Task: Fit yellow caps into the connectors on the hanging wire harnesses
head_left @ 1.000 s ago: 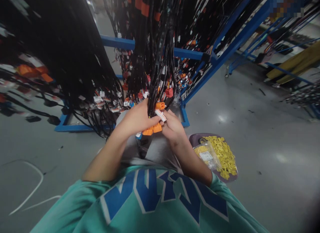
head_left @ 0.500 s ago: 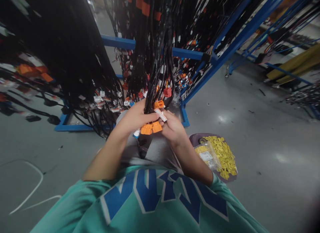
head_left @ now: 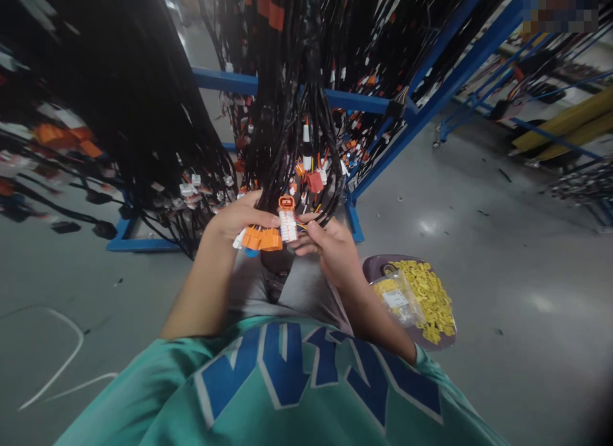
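Note:
My left hand [head_left: 242, 217] is closed around a bunch of black cables whose ends carry orange connectors [head_left: 262, 239], with a blue and a white connector below them. Beside its thumb is a white multi-row connector [head_left: 288, 226], and just above that an orange connector [head_left: 287, 203] faces me. My right hand [head_left: 330, 241] pinches thin coloured wires [head_left: 302, 227] that run to the white connector. A red connector [head_left: 315, 181] hangs above my right fingers among more black cables.
Thick bundles of black wire harness [head_left: 143, 101] hang from a blue metal frame [head_left: 225, 80]. On the floor at my right stands a purple tray [head_left: 371, 267] with many yellow plastic pieces [head_left: 431, 299] and a clear bag [head_left: 400, 299]. Another blue rack stands farther right.
My hands have moved apart slightly, the left one leftward. The orange connectors shifted left with it. The white connector has turned more upright, and wires now show in my right fingers.

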Demonstrator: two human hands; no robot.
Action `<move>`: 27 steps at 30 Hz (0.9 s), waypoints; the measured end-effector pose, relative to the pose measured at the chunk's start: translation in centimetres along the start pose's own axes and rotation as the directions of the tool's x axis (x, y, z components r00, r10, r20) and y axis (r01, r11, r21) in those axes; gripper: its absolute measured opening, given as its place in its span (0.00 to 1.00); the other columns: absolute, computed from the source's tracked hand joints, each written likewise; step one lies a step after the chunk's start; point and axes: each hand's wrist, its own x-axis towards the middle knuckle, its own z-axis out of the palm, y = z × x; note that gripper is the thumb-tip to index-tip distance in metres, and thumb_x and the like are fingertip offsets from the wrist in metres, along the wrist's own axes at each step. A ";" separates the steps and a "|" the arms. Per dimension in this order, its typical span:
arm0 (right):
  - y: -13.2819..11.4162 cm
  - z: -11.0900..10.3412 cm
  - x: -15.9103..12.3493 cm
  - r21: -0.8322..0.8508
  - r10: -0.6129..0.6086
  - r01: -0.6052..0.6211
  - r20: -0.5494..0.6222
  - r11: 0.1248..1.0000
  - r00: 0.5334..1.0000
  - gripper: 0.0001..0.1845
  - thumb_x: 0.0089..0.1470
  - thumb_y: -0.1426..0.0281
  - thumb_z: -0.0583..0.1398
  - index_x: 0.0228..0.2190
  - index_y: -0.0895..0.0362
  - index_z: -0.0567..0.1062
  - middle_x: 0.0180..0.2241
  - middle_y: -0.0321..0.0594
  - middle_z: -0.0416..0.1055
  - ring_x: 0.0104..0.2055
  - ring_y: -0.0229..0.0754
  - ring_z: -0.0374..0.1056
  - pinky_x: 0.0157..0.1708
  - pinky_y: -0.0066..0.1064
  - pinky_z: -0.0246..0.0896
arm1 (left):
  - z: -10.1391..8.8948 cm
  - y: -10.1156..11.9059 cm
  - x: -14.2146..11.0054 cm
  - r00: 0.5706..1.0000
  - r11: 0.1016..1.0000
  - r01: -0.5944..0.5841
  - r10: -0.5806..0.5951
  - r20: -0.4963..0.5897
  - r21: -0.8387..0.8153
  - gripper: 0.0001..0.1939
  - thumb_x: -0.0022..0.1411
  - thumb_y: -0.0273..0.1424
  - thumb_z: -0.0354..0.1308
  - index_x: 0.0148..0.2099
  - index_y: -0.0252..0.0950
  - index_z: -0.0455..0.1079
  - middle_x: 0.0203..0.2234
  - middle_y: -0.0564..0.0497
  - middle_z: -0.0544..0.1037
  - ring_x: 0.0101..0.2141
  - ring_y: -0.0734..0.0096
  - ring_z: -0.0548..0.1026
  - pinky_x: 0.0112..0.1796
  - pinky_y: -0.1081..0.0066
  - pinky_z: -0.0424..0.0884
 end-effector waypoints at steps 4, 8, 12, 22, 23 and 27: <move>-0.3 0.3 -1.2 -0.182 -0.158 0.149 -0.032 0.972 0.987 0.14 0.47 0.61 0.61 0.34 0.56 0.70 0.22 0.32 0.73 0.24 0.34 0.72 0.21 0.22 0.67 | 0.1 -0.1 0.1 0.999 0.999 0.010 -0.008 0.044 -0.041 0.24 0.34 0.24 0.68 0.39 0.29 0.71 0.21 0.50 0.76 0.21 0.69 0.73 0.25 0.71 0.70; -0.9 0.5 -2.4 -0.365 -0.271 0.242 -0.030 0.899 0.962 0.10 0.50 0.65 0.59 0.35 0.56 0.71 0.22 0.32 0.73 0.24 0.34 0.72 0.24 0.24 0.68 | 0.0 -0.4 0.2 0.998 0.998 0.028 -0.025 0.051 -0.061 0.22 0.32 0.25 0.69 0.35 0.29 0.70 0.22 0.49 0.76 0.22 0.68 0.74 0.25 0.71 0.70; -1.3 0.6 -3.3 -0.520 -0.355 0.300 -0.007 0.800 0.935 0.09 0.51 0.66 0.58 0.36 0.56 0.71 0.25 0.34 0.75 0.26 0.36 0.73 0.28 0.27 0.68 | -0.1 -0.4 0.4 0.998 0.997 0.055 -0.053 0.033 -0.051 0.23 0.30 0.26 0.70 0.34 0.30 0.68 0.24 0.49 0.76 0.24 0.67 0.74 0.26 0.70 0.71; -2.0 0.9 -3.8 -0.581 -0.379 0.313 0.009 0.751 0.926 0.06 0.51 0.67 0.59 0.33 0.52 0.74 0.28 0.36 0.75 0.34 0.42 0.72 0.40 0.35 0.64 | 0.1 -0.6 0.3 0.996 0.995 0.088 -0.088 -0.013 -0.036 0.23 0.30 0.25 0.68 0.34 0.32 0.68 0.24 0.49 0.77 0.23 0.67 0.75 0.25 0.69 0.72; -2.0 0.9 -3.9 -0.589 -0.379 0.314 0.015 0.745 0.925 0.06 0.52 0.66 0.59 0.33 0.52 0.74 0.28 0.36 0.75 0.34 0.42 0.72 0.40 0.35 0.64 | 0.1 -0.7 0.3 0.996 0.995 0.088 -0.089 -0.014 -0.045 0.23 0.29 0.25 0.68 0.34 0.32 0.68 0.24 0.49 0.77 0.23 0.66 0.75 0.25 0.69 0.72; -2.2 0.9 -4.1 -0.609 -0.379 0.313 0.022 0.729 0.925 0.07 0.52 0.65 0.59 0.33 0.52 0.74 0.27 0.36 0.74 0.33 0.43 0.72 0.40 0.36 0.65 | -0.1 -1.0 0.3 0.998 0.996 0.065 -0.066 -0.011 -0.062 0.25 0.29 0.26 0.69 0.35 0.32 0.68 0.25 0.48 0.77 0.23 0.66 0.75 0.25 0.69 0.72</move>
